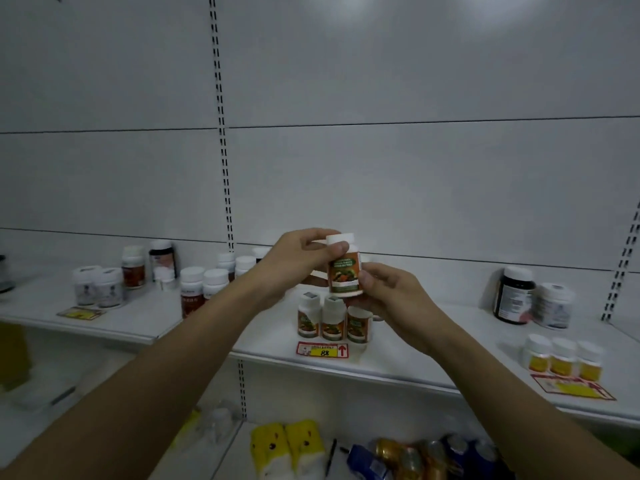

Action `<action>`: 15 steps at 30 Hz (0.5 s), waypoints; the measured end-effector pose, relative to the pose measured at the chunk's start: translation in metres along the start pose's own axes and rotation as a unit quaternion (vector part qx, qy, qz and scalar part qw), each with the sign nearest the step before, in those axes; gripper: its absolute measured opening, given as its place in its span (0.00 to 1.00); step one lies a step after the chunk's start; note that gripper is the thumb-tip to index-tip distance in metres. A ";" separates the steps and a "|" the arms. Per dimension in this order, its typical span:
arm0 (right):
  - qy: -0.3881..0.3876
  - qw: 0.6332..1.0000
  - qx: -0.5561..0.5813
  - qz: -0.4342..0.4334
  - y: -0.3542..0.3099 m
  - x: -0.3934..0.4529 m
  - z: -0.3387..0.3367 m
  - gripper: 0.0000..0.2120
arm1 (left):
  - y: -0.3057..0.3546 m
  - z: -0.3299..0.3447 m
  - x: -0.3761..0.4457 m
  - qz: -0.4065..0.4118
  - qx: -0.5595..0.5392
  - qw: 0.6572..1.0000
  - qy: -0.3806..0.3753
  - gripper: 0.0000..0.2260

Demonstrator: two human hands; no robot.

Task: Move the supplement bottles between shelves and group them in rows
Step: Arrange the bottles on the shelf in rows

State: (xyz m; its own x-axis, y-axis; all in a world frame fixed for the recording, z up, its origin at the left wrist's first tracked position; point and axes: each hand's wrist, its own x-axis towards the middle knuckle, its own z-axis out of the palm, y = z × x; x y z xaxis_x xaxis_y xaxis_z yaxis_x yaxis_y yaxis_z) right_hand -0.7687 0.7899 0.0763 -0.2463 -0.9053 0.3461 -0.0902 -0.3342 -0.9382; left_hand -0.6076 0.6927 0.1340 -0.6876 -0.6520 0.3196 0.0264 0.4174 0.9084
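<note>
A supplement bottle (344, 271) with a white cap and an orange-green label is held upright in the air above the right shelf (398, 362). My left hand (294, 261) grips its cap and upper part from the left. My right hand (391, 292) holds its lower body from the right. Directly below stand three matching orange-label bottles (332, 320) in a row, behind a red and yellow price tag (322, 350).
On the left shelf (114, 323) stand several mixed white and brown bottles (194, 289). At the right are a dark bottle (514, 294), a white one beside it, and three yellow-label bottles (561, 358). Yellow packs (287, 448) and cans (422, 455) lie on the lower shelf.
</note>
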 end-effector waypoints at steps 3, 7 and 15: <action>-0.027 0.999 0.024 0.010 0.005 -0.001 0.001 0.12 | -0.002 0.000 -0.009 -0.001 -0.013 1.000 0.018 0.14; -0.035 0.999 0.017 0.013 0.011 0.002 0.003 0.13 | -0.007 -0.003 -0.009 0.004 -0.031 0.998 0.045 0.13; 0.152 0.865 -0.464 0.114 0.079 0.011 -0.057 0.16 | -0.030 -0.032 0.028 0.016 -0.006 0.994 0.108 0.13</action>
State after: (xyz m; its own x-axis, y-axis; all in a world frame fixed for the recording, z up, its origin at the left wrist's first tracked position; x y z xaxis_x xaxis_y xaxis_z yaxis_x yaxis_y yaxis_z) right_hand -0.8332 0.7684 0.0058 -0.5894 -0.7616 0.2693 -0.7077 0.3261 -0.6268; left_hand -0.6050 0.6419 0.1247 -0.5153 -0.7589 0.3981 0.0558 0.4338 0.8993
